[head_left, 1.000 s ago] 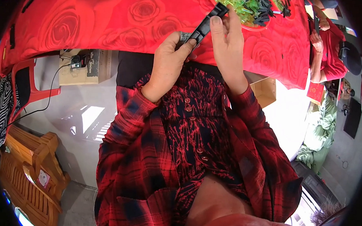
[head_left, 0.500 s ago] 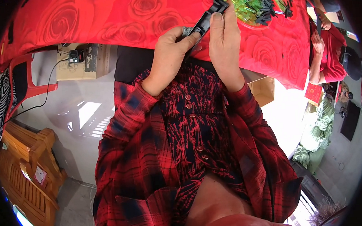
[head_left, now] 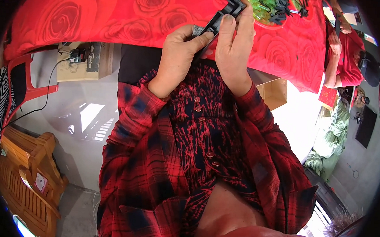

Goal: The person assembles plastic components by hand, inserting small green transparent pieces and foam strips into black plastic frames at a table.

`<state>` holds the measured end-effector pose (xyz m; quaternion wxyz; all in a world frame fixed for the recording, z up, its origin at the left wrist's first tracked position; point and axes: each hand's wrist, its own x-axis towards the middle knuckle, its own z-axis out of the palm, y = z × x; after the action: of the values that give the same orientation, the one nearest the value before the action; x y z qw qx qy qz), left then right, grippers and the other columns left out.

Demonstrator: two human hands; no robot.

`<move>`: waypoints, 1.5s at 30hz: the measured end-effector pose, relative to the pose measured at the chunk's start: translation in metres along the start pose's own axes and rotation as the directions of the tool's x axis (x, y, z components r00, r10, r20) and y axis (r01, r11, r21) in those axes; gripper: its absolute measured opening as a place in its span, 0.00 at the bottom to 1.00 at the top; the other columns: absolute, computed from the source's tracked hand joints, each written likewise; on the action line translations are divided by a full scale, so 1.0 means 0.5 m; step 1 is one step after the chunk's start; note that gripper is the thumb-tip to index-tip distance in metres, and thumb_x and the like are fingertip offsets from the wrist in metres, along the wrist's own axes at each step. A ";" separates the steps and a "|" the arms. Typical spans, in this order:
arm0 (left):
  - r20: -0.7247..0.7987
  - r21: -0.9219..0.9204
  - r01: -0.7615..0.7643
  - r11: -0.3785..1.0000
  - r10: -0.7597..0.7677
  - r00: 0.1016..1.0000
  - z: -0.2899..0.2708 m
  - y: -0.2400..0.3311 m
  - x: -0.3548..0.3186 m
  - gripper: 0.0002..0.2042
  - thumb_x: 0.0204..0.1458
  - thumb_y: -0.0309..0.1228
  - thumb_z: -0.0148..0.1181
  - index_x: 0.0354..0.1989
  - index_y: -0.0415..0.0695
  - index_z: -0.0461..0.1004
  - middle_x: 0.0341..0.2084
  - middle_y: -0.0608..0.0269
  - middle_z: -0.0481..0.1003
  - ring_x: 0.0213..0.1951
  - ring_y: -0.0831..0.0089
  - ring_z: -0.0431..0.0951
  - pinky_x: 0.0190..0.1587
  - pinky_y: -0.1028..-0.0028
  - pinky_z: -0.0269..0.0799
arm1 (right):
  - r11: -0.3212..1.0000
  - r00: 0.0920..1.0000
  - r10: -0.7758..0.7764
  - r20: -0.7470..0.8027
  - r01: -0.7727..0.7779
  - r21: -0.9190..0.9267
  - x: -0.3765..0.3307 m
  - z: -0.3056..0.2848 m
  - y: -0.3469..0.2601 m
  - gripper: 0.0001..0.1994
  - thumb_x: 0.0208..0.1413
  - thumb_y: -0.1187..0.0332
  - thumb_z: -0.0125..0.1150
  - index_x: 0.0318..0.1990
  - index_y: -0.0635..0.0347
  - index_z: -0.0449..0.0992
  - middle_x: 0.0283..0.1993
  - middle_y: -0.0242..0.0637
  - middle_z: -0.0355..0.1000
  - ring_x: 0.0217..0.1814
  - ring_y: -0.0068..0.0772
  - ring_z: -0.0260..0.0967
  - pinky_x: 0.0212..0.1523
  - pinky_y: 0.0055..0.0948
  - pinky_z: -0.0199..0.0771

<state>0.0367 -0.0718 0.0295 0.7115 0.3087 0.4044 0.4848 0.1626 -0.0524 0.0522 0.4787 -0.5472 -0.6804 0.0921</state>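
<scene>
A long, narrow black plastic piece (head_left: 217,24) with a hollow channel is held slantwise over the near edge of the table, its far end up to the right. My left hand (head_left: 175,59) is closed on its lower part, thumb pressed along it. A grey wrapping (head_left: 197,30) shows at the left forefinger. My right hand (head_left: 234,51) grips the upper part, with the thumb on the near side and the fingers behind the far end. Just past it, a red tray (head_left: 273,27) bears many small yellow-green and black plastic pieces (head_left: 263,3).
A red rose-patterned cloth (head_left: 120,19) covers the table. At the right, another person in red (head_left: 350,54) holds a dark strip. Cardboard boxes (head_left: 73,73) stand under the table, a red chair (head_left: 33,83) and a wooden bench (head_left: 28,182) at the left.
The black piece has shifted slightly right and away from me at its far end. My right thumb has slid a little lower along it. My left hand keeps its hold.
</scene>
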 end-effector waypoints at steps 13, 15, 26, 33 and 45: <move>0.261 -0.100 0.133 0.986 -0.103 0.960 -0.014 0.026 0.005 0.13 0.64 0.32 0.51 0.48 0.35 0.74 0.39 0.61 0.79 0.42 0.73 0.79 0.48 0.75 0.72 | 0.917 0.948 0.292 0.128 -0.316 0.243 0.032 -0.034 0.005 0.15 0.69 0.64 0.51 0.50 0.72 0.70 0.33 0.27 0.65 0.35 0.16 0.59 0.35 0.19 0.64; 0.295 -0.172 0.203 0.964 -0.146 0.944 -0.022 0.031 0.008 0.15 0.65 0.34 0.49 0.51 0.35 0.73 0.41 0.59 0.78 0.44 0.71 0.79 0.50 0.73 0.72 | 0.918 0.944 0.295 0.147 -0.323 0.232 0.039 -0.042 0.005 0.16 0.69 0.63 0.51 0.50 0.72 0.71 0.34 0.27 0.66 0.37 0.17 0.59 0.38 0.18 0.63; 0.339 -0.166 0.214 0.963 -0.148 0.929 -0.017 0.029 -0.001 0.17 0.63 0.36 0.49 0.53 0.35 0.72 0.42 0.56 0.79 0.44 0.68 0.80 0.49 0.71 0.74 | 0.883 0.919 0.323 0.228 -0.379 0.277 0.042 -0.047 -0.002 0.17 0.68 0.63 0.53 0.52 0.72 0.71 0.35 0.26 0.66 0.36 0.15 0.58 0.37 0.16 0.62; 0.155 -0.108 0.124 0.986 -0.107 0.982 0.014 0.032 -0.011 0.11 0.63 0.31 0.53 0.46 0.36 0.73 0.33 0.62 0.79 0.33 0.76 0.80 0.39 0.78 0.75 | 0.929 0.949 0.256 0.184 -0.294 0.223 0.032 -0.036 0.006 0.16 0.67 0.64 0.52 0.53 0.68 0.68 0.22 0.33 0.67 0.23 0.19 0.64 0.22 0.24 0.63; 0.043 -0.056 -0.025 0.998 0.027 0.999 0.020 0.008 -0.022 0.09 0.63 0.31 0.57 0.43 0.37 0.73 0.29 0.72 0.73 0.29 0.86 0.69 0.33 0.82 0.67 | 0.993 0.987 -0.067 0.147 0.081 -0.089 0.021 -0.046 -0.054 0.23 0.65 0.71 0.51 0.65 0.72 0.59 0.45 0.42 0.71 0.46 0.35 0.67 0.50 0.31 0.68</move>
<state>0.0413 -0.0810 0.0406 0.7222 0.3046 0.3708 0.4982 0.1628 -0.0633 0.0877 0.4051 -0.5356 -0.7365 0.0810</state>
